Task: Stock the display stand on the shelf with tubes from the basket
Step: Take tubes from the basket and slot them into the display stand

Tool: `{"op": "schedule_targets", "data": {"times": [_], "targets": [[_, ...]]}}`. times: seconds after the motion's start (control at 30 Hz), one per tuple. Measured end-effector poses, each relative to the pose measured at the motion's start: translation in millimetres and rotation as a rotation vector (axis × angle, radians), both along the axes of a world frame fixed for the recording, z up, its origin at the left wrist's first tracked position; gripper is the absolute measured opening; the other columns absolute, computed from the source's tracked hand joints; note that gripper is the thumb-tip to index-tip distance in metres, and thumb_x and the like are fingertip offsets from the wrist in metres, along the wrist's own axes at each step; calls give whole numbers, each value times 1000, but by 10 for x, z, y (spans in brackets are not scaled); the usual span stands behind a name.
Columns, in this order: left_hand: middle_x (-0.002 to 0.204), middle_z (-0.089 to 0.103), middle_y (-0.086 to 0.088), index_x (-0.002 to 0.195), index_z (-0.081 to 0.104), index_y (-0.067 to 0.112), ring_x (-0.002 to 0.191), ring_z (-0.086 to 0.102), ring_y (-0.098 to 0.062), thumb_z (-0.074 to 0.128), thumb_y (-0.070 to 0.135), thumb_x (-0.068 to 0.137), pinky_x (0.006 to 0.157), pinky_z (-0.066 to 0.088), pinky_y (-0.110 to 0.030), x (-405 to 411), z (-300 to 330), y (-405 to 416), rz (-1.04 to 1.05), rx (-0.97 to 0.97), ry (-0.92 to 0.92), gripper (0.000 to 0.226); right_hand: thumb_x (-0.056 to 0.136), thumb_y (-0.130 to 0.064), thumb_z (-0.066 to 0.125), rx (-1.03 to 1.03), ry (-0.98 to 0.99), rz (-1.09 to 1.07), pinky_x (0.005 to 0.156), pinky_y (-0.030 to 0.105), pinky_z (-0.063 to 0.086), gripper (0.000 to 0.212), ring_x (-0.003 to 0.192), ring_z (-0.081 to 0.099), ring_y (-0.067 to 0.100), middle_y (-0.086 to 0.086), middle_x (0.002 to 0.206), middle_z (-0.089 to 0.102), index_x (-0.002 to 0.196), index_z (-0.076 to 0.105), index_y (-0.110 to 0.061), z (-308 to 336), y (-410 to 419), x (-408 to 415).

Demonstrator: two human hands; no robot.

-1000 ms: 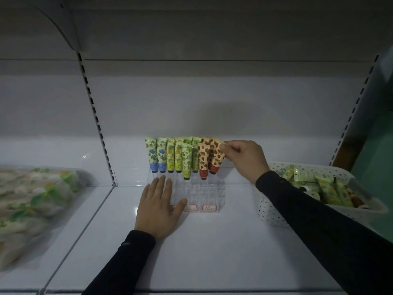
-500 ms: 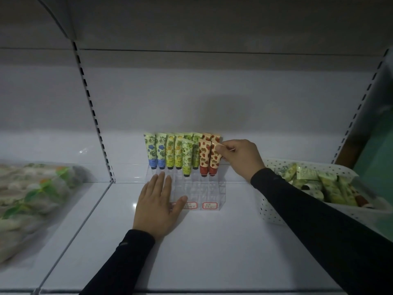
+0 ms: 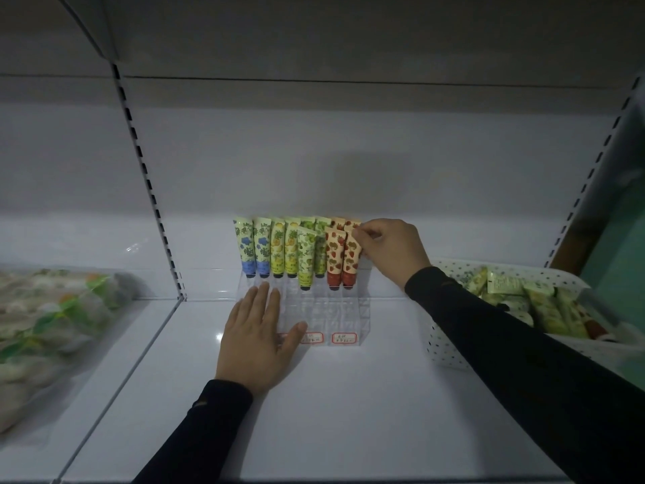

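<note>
1. Shelf (image 3: pixel 349 396) — a white, dimly lit board that carries everything in play: the stand near its middle, the basket to the right, and a bag (image 3: pixel 52 326) of packed goods on the next bay to the left.
2. Basket (image 3: pixel 450 347) — white and perforated, just beside the stand's right side. It holds a loose heap of tubes (image 3: pixel 530 302), so by my reading plenty of stock is left to move.
3. Stand (image 3: pixel 335 309) — clear, stepped plastic with two red-bordered labels on its front edge. The back row looks full; one green tube (image 3: pixel 306 263) and two red tubes stand a step lower, and the front steps show no tubes.
4. Left hand (image 3: pixel 258 340) — spread flat, palm down, fingers resting on the stand's left front part, thumb against its front edge; it seems to steady the stand.
5. Right hand (image 3: pixel 387 249) — fingers curled, pinching the top of the rightmost red tube (image 3: pixel 351 260), which stands upright in its slot, cap down.
6. Step in hand: seating this red tube — it looks nearly or fully home.
7. Next move, as I judge it: let go without tipping the neighbours, reach right to the basket, pick a tube and match it to its colour column, lower steps first.
</note>
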State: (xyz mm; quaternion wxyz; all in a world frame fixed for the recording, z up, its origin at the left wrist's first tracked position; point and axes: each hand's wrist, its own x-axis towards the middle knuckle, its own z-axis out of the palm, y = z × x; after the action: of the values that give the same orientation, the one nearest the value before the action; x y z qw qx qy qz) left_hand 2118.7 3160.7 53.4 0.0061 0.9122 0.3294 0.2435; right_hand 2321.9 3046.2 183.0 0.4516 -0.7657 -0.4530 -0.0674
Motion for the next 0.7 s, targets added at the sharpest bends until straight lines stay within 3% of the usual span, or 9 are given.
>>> {"op": "schedule_targets", "data": {"times": [0.2,0.43,0.57,0.7], "targets": [[158,33,-13,149,41,8,148,27,-29,7,76,89,120,19,-42,0,-7,4,5,-4,4,97,93,-29,62,-16,-74,-29,73,16,42,25,83,65,14,3,92,75,93,77,-8,-11,50,-6],[153,40,-16,144,48,4,144,34,-33,19,70,93,117,27,-46,5,-16,16,3,-1,21,88,94,-26,61,-8,-89,-13,82,26,49,25,86,66,18,5,95,75,93,76,-6,-33,12,-26],[151,43,-17,142,50,3,142,37,-34,19,70,93,116,28,-47,0,-6,9,4,2,18,88,94,-27,61,-28,-86,-13,81,20,45,24,88,66,16,4,99,75,95,76,-8,-28,8,-26],[153,41,-16,144,48,4,143,35,-33,18,70,92,116,24,-45,1,-5,4,4,3,6,89,93,-28,62,-61,-71,-16,81,23,47,25,90,66,18,6,97,74,95,77,-8,5,12,-12]]}}
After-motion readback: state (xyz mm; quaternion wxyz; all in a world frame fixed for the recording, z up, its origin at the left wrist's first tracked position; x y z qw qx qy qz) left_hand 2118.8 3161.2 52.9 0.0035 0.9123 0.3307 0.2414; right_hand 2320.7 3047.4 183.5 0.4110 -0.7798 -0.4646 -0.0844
